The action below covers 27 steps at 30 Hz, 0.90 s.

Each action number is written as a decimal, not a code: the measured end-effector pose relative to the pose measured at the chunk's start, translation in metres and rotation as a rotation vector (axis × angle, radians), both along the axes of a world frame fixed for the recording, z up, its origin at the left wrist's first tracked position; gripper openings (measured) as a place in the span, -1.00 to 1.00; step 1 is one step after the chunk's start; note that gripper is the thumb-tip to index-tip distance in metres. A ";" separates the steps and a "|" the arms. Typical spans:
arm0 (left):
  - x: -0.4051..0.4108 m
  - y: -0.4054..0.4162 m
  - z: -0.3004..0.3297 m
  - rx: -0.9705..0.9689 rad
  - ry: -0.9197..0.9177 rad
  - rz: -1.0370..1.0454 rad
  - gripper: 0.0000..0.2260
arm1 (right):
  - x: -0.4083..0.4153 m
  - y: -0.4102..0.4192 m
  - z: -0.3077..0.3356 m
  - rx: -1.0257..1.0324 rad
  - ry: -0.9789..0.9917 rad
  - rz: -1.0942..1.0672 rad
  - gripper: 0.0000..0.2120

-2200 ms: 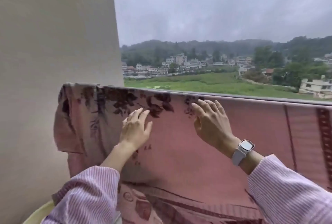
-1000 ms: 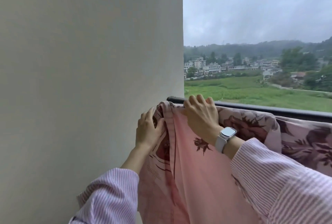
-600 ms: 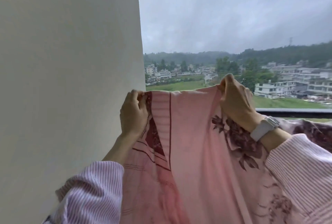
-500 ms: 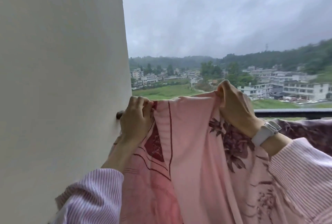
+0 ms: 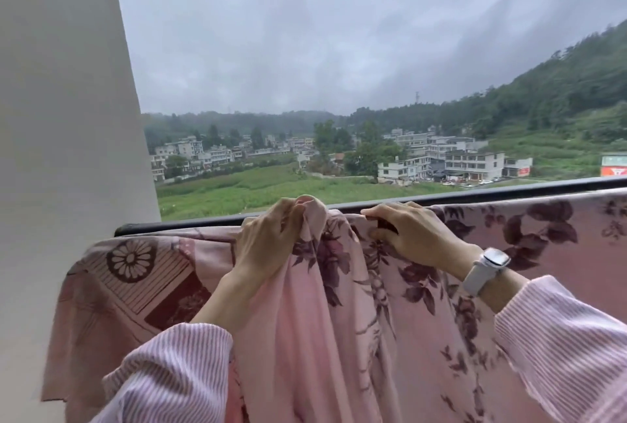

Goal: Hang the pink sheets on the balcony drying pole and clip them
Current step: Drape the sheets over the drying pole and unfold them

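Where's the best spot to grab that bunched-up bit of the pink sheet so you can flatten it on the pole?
Probably the raised fold at the pink sheet's top edge, right where it humps above the drying pole. Come from the near side, from above, pinching it as the left hand does. The right hand pins the cloth beside it, so pulling sideways along the pole should smooth the hump.

No legible text anywhere, the distant red sign (image 5: 614, 170) too blurred.

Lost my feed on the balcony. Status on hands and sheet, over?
Left hand pinching a bunched fold of the pink floral sheet. Right hand gripping sheet on the dark drying pole. No clips visible. Nothing blocking.
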State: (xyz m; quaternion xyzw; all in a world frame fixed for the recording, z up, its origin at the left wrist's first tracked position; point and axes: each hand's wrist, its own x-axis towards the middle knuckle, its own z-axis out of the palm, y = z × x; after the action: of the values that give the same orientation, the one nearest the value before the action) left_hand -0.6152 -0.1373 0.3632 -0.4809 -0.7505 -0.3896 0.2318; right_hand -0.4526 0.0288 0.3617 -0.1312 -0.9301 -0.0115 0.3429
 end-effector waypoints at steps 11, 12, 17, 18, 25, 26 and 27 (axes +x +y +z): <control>0.089 0.093 0.006 -0.100 0.256 0.087 -0.79 | 0.045 0.075 0.008 0.075 0.250 0.002 -0.91; 0.097 0.101 0.008 -0.046 0.221 0.060 -0.82 | 0.049 0.083 0.010 0.050 0.262 -0.013 -0.90; 0.144 0.154 0.029 0.057 0.188 0.005 -0.81 | 0.098 0.130 0.024 0.017 0.366 -0.104 -0.88; 0.154 0.166 0.034 0.056 0.172 -0.024 -0.82 | 0.110 0.139 0.027 0.016 0.387 -0.124 -0.88; 0.201 0.215 0.030 -0.208 0.104 -0.145 -0.64 | 0.185 0.204 0.008 -0.327 0.080 0.023 -0.68; 0.203 0.218 0.028 -0.205 0.125 -0.128 -0.61 | 0.192 0.208 0.004 -0.274 0.030 -0.015 -0.66; 0.204 0.220 0.027 -0.211 0.135 -0.120 -0.56 | 0.196 0.211 0.000 -0.227 0.033 -0.053 -0.69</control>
State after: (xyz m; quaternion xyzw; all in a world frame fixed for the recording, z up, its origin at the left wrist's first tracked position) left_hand -0.4112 0.0826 0.3901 -0.5719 -0.7398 -0.2884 0.2061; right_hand -0.2571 0.2397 0.3617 -0.1940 -0.9158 0.0868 0.3407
